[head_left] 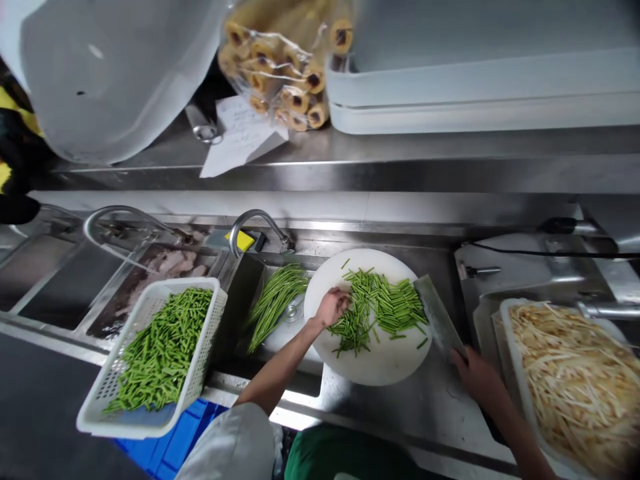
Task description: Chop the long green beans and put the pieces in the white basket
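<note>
Cut green stalks are spread over a round white cutting board. At the pile's left side is my left hand, its fingers curled against the cut pieces; whether it grips any is too small to tell. My right hand is closed around the handle of a wide cleaver, whose blade stands at the right edge of the pile. Long uncut green stalks lie in the sink left of the board.
A white basket of cut green pieces sits at the left, over the sink edge. Pale strips fill a tray at the right. Curved faucets rise behind the sinks. A steel shelf with tubs and bagged rolls runs above.
</note>
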A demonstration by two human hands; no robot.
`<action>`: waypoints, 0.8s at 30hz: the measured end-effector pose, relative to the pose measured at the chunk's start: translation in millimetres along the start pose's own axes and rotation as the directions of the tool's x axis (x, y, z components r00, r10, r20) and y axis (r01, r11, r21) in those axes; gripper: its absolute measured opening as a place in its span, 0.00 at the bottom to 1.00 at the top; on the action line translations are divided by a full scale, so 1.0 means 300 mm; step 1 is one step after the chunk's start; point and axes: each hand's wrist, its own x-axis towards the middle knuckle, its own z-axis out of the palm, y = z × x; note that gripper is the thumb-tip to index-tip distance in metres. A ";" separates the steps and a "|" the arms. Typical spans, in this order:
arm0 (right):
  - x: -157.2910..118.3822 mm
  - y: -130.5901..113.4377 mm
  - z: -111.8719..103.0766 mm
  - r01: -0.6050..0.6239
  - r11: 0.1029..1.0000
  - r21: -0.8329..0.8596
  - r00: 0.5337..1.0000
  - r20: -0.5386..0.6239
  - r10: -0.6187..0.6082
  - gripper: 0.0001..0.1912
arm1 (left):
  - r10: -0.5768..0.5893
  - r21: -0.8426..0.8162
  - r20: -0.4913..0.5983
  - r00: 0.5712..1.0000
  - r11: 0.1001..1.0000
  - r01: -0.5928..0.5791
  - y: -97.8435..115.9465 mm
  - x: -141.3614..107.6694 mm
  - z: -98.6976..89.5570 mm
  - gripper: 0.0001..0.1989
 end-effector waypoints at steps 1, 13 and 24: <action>0.001 0.010 -0.002 -0.032 0.995 0.094 0.999 0.009 0.032 0.15 | -0.029 -0.002 -0.067 0.997 1.000 0.029 -0.010 0.028 -0.001 0.11; -0.027 0.019 0.127 -0.333 0.517 0.789 0.943 0.274 0.189 0.25 | 0.044 0.157 -0.036 0.998 0.987 -0.038 0.126 0.267 0.251 0.23; -0.013 -0.245 0.141 -0.182 0.641 0.745 0.982 0.176 0.074 0.21 | 0.150 0.309 0.047 0.988 0.938 -0.157 0.386 0.089 0.474 0.39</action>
